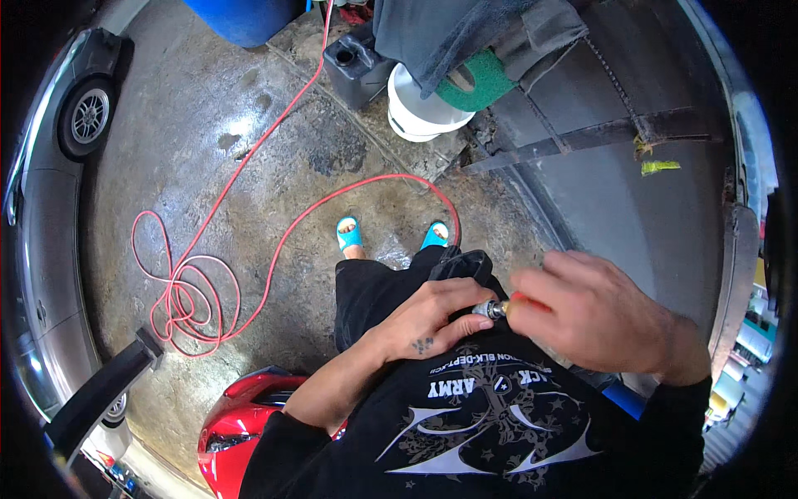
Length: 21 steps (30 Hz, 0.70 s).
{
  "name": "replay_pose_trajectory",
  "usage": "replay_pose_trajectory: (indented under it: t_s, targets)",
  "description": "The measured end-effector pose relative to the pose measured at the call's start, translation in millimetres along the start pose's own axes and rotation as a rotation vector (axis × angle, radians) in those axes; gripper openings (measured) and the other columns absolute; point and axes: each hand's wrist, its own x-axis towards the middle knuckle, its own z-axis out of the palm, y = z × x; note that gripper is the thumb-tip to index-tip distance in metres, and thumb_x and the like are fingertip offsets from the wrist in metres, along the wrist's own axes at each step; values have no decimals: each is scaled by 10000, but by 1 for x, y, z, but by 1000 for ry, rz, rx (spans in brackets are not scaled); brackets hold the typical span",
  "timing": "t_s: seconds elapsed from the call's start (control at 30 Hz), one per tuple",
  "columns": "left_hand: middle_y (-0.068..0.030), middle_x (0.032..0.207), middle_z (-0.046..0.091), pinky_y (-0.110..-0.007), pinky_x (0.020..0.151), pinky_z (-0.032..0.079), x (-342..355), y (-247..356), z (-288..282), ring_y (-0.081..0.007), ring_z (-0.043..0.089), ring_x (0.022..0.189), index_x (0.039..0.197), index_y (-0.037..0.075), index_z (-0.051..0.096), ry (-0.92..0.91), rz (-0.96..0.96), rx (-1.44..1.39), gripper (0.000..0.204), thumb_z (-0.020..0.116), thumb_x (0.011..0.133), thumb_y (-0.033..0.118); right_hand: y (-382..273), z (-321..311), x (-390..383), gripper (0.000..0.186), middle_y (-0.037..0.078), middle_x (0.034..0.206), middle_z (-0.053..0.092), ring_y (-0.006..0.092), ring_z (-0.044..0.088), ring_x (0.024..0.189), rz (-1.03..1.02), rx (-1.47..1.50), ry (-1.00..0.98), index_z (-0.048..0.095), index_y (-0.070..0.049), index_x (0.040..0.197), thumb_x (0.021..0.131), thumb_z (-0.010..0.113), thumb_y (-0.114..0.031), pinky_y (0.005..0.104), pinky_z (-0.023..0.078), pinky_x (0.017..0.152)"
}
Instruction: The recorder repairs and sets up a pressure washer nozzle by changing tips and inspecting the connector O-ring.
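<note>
My left hand [439, 318] is wrapped round a dark tool with a metal coupling [490, 310] at its end, close in front of my shirt. Most of that tool is hidden by my fingers, so its kind does not show. From the right, my right hand [586, 309], a little blurred, closes on a red hose end [529, 301]. Its brass-coloured tip meets the metal coupling, or nearly so; whether the two are joined I cannot tell. A black shape [462, 266] shows just beyond my left hand.
A red hose [287, 237] runs over the wet concrete floor, coiled at left. Ahead stand a white bucket [407, 116] with a green pad [482, 83], a black canister [356, 71] and a blue drum [241, 18]. A grey car [51, 249] is at left, a red glossy body [229, 424] near me.
</note>
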Motion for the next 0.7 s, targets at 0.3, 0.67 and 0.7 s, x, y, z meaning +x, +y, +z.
replay_pose_trajectory:
  t_s: [0.3, 0.67, 0.7]
  targets:
    - [-161, 885, 603, -379, 706, 469, -6, -12, 0, -328, 595, 810, 1052, -18, 597, 77, -25, -15, 289, 647, 861, 193, 13, 24, 11, 273, 174, 682, 608, 332, 633, 598, 371, 373, 19, 530, -7, 791, 843, 664, -239, 419, 484, 546]
    - [-142, 945, 623, -371, 783, 463, -30, -4, -11, -290, 589, 865, 994, -37, 621, 189, 101, -181, 330, 682, 826, 240, -9, -26, -16, 377, 77, 802, 568, 230, 606, 654, 239, 208, 196, 624, -18, 962, 665, 788, -185, 355, 479, 586]
    - [-149, 943, 621, -376, 783, 458, -30, -3, -10, -292, 583, 862, 985, -45, 621, 199, 104, -199, 341, 686, 821, 246, -7, -20, -13, 369, 92, 832, 561, 241, 601, 676, 245, 196, 219, 623, -18, 945, 653, 787, -175, 358, 481, 599]
